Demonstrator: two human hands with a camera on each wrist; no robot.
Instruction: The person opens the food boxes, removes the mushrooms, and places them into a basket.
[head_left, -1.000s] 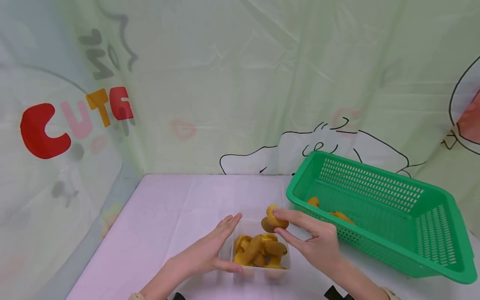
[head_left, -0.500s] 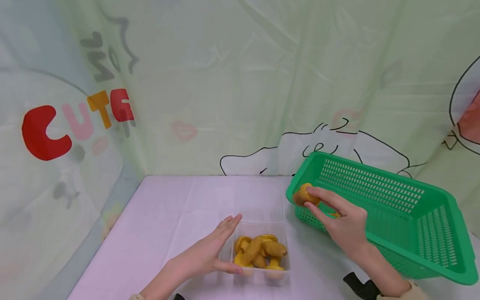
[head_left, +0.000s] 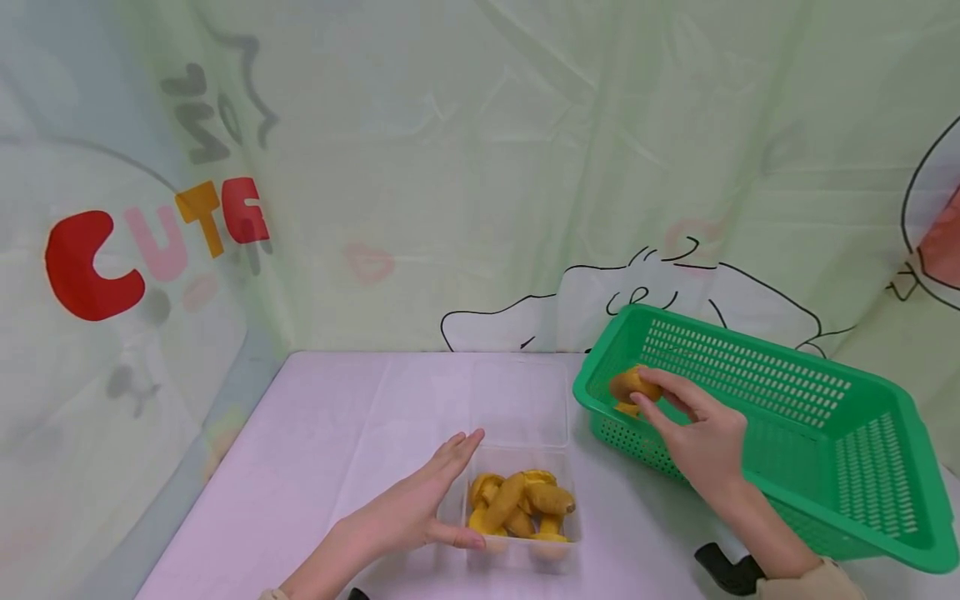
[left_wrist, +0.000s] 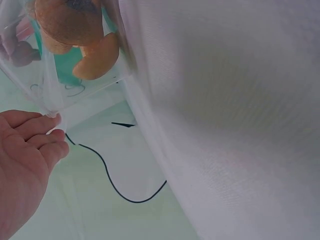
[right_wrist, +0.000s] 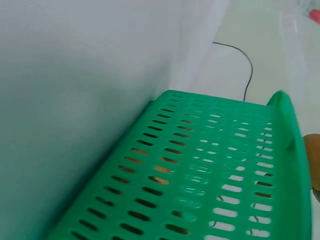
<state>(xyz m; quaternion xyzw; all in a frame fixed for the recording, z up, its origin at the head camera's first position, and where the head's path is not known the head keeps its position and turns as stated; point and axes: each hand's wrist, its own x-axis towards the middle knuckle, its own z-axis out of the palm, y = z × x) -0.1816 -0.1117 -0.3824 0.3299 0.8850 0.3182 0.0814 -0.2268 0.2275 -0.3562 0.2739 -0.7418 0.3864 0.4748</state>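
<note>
My right hand (head_left: 705,437) pinches a brown-yellow mushroom (head_left: 627,385) between thumb and fingers, just inside the left end of the green basket (head_left: 750,362). Below it, part of another yellow mushroom (head_left: 628,409) shows in the basket. In the right wrist view the basket's slotted wall (right_wrist: 290,200) hides most of the contents, and the hand is out of sight. Several mushrooms (head_left: 504,500) lie in a clear plastic box (head_left: 521,557). Beside the box's left side is my left hand (head_left: 408,512), fingers extended and thumb apart; in the left wrist view its fingertips (left_wrist: 56,120) touch the box.
Behind the box lies its clear lid (head_left: 519,404), flat on the pale tablecloth (head_left: 375,433). The basket stands on the right side of the table. A printed curtain (head_left: 420,167) hangs along the back and left. A black strap piece (head_left: 727,571) sits by the right wrist.
With the mushroom in its fingers, my right hand has moved right from above the clear box, over the basket's rim and into its left end. The left hand stays in place.
</note>
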